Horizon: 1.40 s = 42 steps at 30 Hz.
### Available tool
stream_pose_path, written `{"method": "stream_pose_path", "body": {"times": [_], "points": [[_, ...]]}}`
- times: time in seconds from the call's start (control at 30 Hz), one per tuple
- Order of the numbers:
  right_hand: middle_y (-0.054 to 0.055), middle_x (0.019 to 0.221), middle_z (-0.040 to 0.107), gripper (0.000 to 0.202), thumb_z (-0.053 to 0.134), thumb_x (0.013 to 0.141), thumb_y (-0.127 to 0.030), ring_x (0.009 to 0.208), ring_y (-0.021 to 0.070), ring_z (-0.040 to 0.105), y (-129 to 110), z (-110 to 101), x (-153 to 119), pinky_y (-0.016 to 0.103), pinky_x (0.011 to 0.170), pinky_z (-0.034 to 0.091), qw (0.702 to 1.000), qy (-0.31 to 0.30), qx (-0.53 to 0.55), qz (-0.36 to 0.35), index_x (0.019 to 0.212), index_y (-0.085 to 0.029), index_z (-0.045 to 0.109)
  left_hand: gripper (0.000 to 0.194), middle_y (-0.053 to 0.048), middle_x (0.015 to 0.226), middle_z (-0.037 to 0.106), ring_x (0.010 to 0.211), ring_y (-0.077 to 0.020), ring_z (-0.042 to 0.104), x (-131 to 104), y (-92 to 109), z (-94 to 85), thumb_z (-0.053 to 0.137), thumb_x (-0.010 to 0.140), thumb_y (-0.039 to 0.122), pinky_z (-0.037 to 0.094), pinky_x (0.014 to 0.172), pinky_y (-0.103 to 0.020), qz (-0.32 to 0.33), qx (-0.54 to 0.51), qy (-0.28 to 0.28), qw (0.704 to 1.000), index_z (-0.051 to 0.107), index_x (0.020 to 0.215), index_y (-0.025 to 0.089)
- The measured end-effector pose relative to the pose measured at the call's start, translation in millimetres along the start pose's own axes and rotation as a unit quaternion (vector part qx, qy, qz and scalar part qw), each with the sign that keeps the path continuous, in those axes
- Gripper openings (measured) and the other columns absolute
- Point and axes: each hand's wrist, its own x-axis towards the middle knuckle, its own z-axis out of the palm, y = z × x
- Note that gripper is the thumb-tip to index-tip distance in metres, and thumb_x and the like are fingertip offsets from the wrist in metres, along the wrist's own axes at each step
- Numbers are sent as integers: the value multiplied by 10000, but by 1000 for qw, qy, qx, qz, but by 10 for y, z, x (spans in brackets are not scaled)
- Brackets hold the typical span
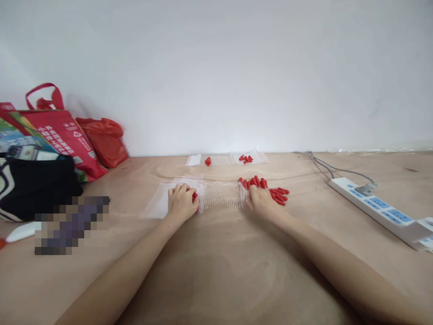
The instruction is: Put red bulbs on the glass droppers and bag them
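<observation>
A row of clear thin tubes (221,194) lies side by side on the wooden table between my two hands. My left hand (182,201) rests at the row's left end, over the white zip bags (155,203), its fingers curled. A red bulb-shaped piece (195,196) shows at its fingertips. My right hand (260,201) is closed at the right end of the row, fingertips against the tube ends; whatever it pinches is hidden. Just behind and right of it lie several red bulb-shaped pieces (279,196), in loose heaps.
Near the wall lie more zip bags (259,157), tubes and red pieces. A white power strip (375,207) with a grey cable stands at the right. Red bags (104,140), a black cloth bag (40,185) and a blurred-out item (71,225) are at the left.
</observation>
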Motion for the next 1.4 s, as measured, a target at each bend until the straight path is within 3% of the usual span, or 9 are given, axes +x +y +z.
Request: {"method": "stream_pose_path", "body": {"times": [0.13,0.33,0.43,0.53,0.63,0.73,0.8,1.2,1.4], "points": [[77,757,548,169,317,842,-192,725,195,496,51,184,-192,320,668,359,984,73,69,-146,789,-157,474,233,-77,855,614,850,-251,484,20,-13,42,434,785,269,270,709,-383,16,5,17,1000,653,762,193],[86,787,535,244,298,835,-110,763,199,458,11,352,-262,317,662,377,949,166,132,-232,972,-153,495,234,-95,854,617,834,-259,504,26,-25,8,397,840,229,285,744,-418,38,-27,79,996,620,786,181],[95,800,538,320,302,809,-70,753,201,450,-32,375,-260,315,656,366,939,199,128,-248,1062,-133,486,197,-107,855,598,831,-245,520,32,-4,-4,398,840,225,345,745,-391,37,-118,102,987,579,810,153],[89,801,553,288,311,797,-63,761,198,474,-47,364,-265,316,662,337,948,190,125,-221,973,-137,526,163,-80,816,588,786,-194,555,-21,84,35,381,842,216,421,713,-331,26,-306,93,947,528,845,145],[73,808,580,232,304,832,-106,725,177,504,-40,335,-272,317,676,314,961,174,143,-163,921,-142,515,153,-53,804,607,755,-157,592,-143,235,103,393,837,228,468,688,-293,4,-489,29,872,505,906,149],[63,845,595,213,289,859,-143,713,161,513,-35,312,-277,302,680,314,963,158,165,-146,936,-155,486,122,-58,832,614,794,-155,601,-264,380,139,483,786,224,481,720,-284,7,-579,-17,815,535,862,143],[60,851,596,193,298,866,-169,734,160,517,-42,304,-278,291,678,316,961,147,168,-161,924,-164,482,112,-47,787,607,752,-150,601,-307,440,135,554,742,232,488,701,-270,-1,-600,-22,800,540,805,141],[40,806,615,186,313,880,-214,710,137,544,-69,293,-271,279,665,295,960,145,171,-170,865,-172,493,139,-11,753,612,742,-157,633,-340,484,118,551,757,265,513,628,-252,-14,-619,-35,784,468,822,174],[25,787,625,178,343,868,-206,706,129,546,-72,267,-285,282,662,271,956,124,178,-198,868,-175,518,185,-72,903,640,840,-177,615,-328,464,107,489,812,260,496,751,-311,69,-541,8,838,573,947,164]]}}
